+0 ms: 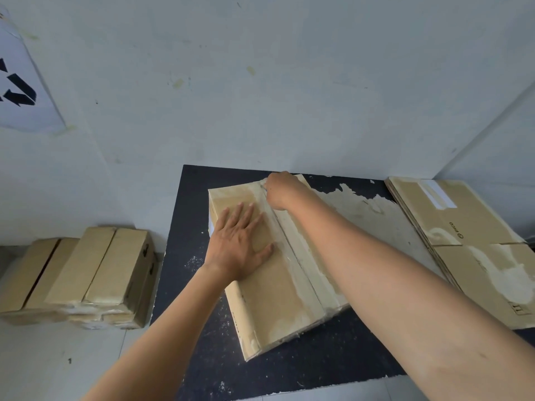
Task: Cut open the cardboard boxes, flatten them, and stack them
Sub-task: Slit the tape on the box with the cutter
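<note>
Box (pixel 275 285): matt brown cardboard, glossy clear tape (pixel 289 264) along the seam. Mat (pixel 185 227): dark, matt, rough, torn paper (pixel 362 209) stuck at far right. Flattened boxes (pixel 477 227): same cardboard, scuffed pale.

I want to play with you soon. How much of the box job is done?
Done: flattened boxes lie stacked on the right. In hand: the left hand presses on the box on the dark mat, the right hand curled at the far end of its taped seam. Left: that box, plus whole boxes at left.

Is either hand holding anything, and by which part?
Left hand holds nothing, pressing flat on the box. Right hand is curled at the seam's far end; its grip's contents cannot be told.
</note>
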